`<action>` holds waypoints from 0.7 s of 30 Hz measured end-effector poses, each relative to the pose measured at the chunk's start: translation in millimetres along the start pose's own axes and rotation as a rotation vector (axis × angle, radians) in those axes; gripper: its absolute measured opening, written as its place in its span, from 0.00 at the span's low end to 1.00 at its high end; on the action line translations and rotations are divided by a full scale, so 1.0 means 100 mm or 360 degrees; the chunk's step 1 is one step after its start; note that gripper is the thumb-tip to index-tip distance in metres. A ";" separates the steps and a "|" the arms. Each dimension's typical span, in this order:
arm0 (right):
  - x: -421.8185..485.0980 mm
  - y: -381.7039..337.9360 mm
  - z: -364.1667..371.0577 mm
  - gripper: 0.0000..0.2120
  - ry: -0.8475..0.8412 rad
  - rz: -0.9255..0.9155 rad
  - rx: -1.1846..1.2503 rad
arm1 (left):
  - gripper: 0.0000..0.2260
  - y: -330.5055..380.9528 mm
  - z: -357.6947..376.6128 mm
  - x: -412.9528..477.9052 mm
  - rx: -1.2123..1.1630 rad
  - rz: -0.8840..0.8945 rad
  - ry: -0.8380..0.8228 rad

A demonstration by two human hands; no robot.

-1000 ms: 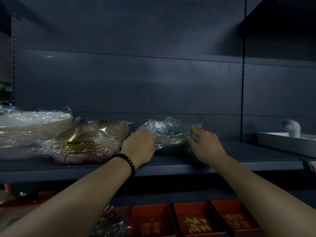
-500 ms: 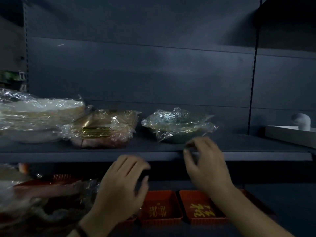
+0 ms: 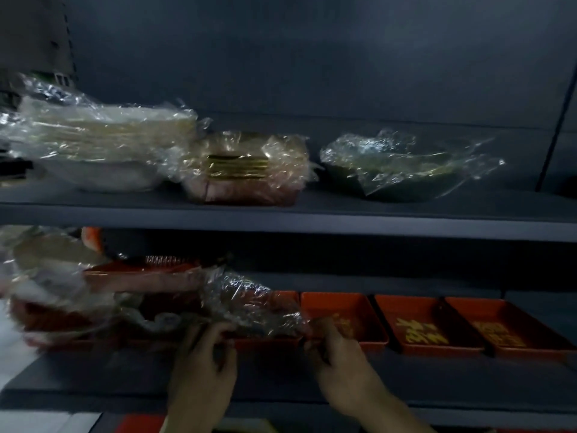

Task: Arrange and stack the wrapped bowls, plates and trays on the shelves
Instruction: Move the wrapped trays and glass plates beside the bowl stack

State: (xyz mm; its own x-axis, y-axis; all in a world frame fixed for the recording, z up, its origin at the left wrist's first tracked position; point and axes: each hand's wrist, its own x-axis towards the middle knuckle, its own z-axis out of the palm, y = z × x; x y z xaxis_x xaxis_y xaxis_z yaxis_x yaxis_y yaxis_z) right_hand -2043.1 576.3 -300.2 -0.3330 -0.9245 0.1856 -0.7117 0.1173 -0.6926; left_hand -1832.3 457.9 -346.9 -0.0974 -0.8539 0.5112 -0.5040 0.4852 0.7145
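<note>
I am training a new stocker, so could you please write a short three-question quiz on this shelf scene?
1. True or false: the dark green bowl wrapped in clear film sits on the upper grey metal shelf.
2. How many unwrapped orange rectangular trays with yellow lettering line the lower shelf at right?
3. Both hands, left hand and right hand, reach for: A) the film-wrapped red tray bundle; B) the white plates.

Key: 1 true; 2 three; 3 A.
</note>
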 end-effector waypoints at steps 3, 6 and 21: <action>0.18 0.06 0.23 0.25 0.0012 -0.0002 -0.0013 | 0.22 -0.09 0.00 0.07 -0.0120 -0.0101 -0.0121; 0.33 0.10 0.38 0.26 -0.0032 0.0019 0.0081 | 0.22 -0.16 0.00 0.11 -0.0293 -0.0201 -0.0230; 0.77 0.09 0.83 0.11 -0.0024 0.0101 0.0340 | 0.25 -0.19 0.15 0.23 -0.0439 -0.0233 -0.0403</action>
State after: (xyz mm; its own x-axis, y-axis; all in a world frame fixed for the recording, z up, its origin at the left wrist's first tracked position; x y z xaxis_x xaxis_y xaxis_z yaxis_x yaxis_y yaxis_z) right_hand -2023.9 476.2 -350.3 -0.3622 -0.9233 0.1276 -0.5418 0.0972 -0.8349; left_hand -1837.3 426.0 -355.7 -0.2673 -0.9205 0.2850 -0.2822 0.3576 0.8902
